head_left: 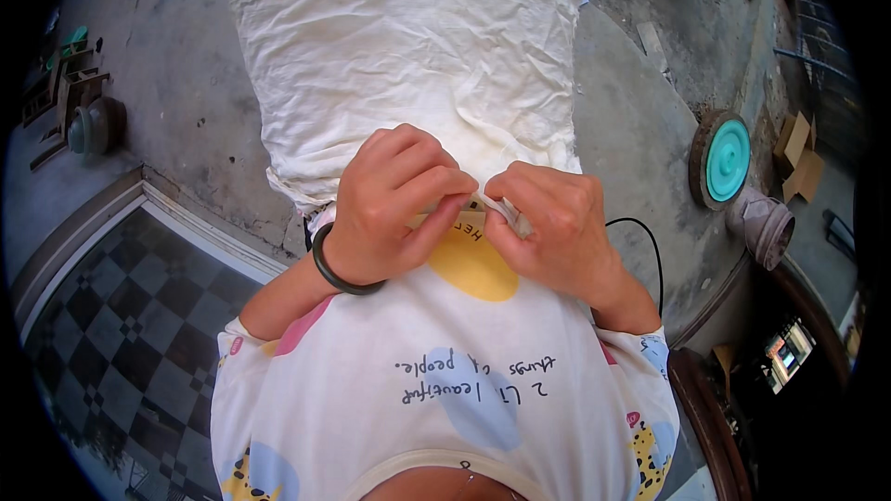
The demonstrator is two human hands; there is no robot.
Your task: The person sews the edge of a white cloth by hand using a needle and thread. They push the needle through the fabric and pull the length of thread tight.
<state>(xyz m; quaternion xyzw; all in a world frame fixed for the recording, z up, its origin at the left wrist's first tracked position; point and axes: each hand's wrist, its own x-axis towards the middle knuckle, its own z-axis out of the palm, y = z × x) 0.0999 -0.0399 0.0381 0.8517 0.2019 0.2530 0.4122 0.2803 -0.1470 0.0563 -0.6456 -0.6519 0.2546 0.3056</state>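
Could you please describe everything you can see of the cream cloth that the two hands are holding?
The cream cloth looks like thin, creased cotton, faintly stained, with rough edges. It hangs spread out in front of the person, above the concrete floor. The left hand and right hand pinch its near edge together, against the printed shirt.

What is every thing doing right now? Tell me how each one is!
Left hand: closed, pinching the cloth's lower edge.
Right hand: closed, pinching the same edge.
Cream cloth: crumpled, spread out on the lap, held at its near edge.
Black bangle: worn on the left wrist.
Teal round lid: lying flat on the concrete floor.
Black cable: lying loose, curved, beside the right forearm.
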